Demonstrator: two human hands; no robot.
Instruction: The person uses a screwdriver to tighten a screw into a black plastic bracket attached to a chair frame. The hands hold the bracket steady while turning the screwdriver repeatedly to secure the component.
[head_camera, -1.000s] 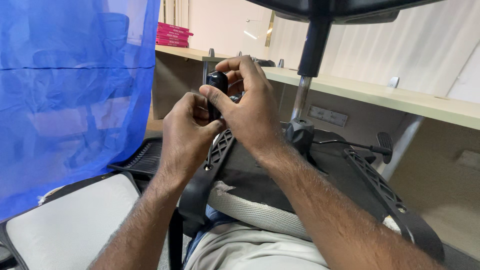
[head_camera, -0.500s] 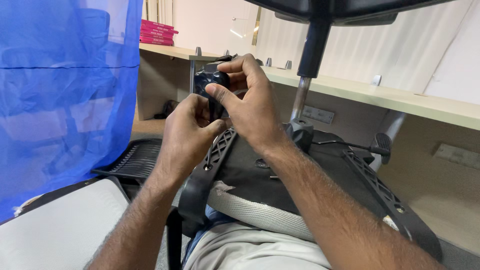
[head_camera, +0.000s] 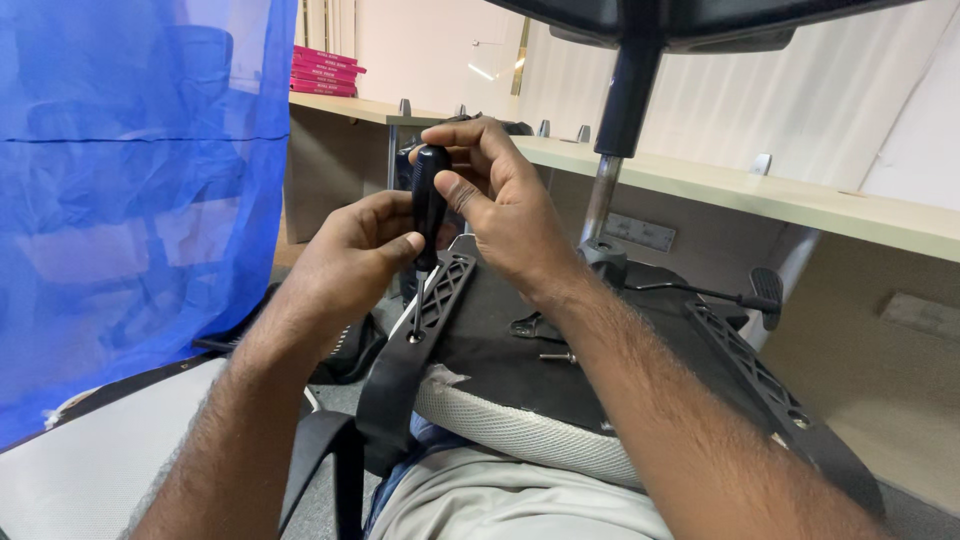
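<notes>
A black-handled screwdriver (head_camera: 430, 205) stands upright, its metal tip set in a hole of the black armrest bracket (head_camera: 420, 330) on an upturned office chair seat (head_camera: 560, 330). My right hand (head_camera: 500, 205) grips the top of the handle from the right. My left hand (head_camera: 355, 250) pinches the lower handle and shaft from the left. The seat rests on my lap, its grey mesh cushion edge (head_camera: 520, 425) towards me. A loose screw (head_camera: 558, 356) lies on the seat's underside.
The chair's gas column (head_camera: 615, 130) rises to a black base overhead. A blue plastic sheet (head_camera: 130, 190) hangs at left. A beige desk ledge (head_camera: 760, 190) runs behind, with pink boxes (head_camera: 325, 70) at its far end. A lever (head_camera: 765, 290) sticks out at right.
Both hands have dropped a little and the screwdriver now stands clear and upright between them, tip in the bracket hole. My view has shifted slightly left and nearer.
</notes>
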